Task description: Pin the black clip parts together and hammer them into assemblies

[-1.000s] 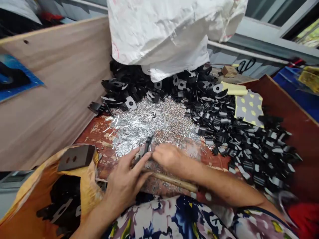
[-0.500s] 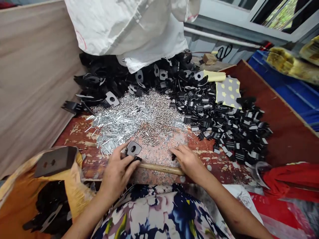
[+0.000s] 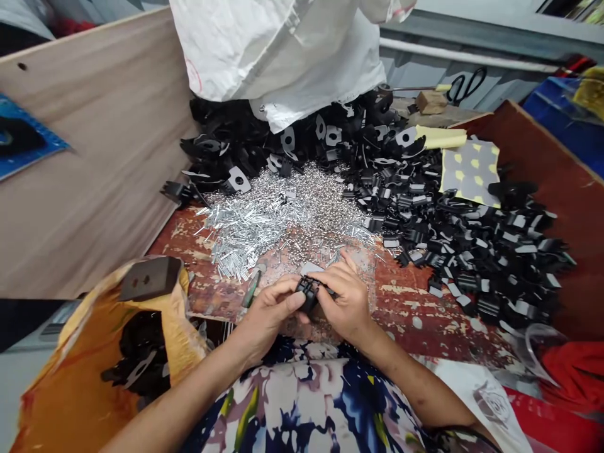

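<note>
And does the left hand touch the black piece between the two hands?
Touching: the head view shows the left hand with thumb on the black piece.

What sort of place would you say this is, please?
It looks like a small workshop, perhaps for assembly: a heap of shiny metal pins and a pile of black pieces lie on a scuffed red tabletop, and the left hand and right hand hold a black part.

workshop: heaps of metal pins (image 3: 255, 223)
</note>
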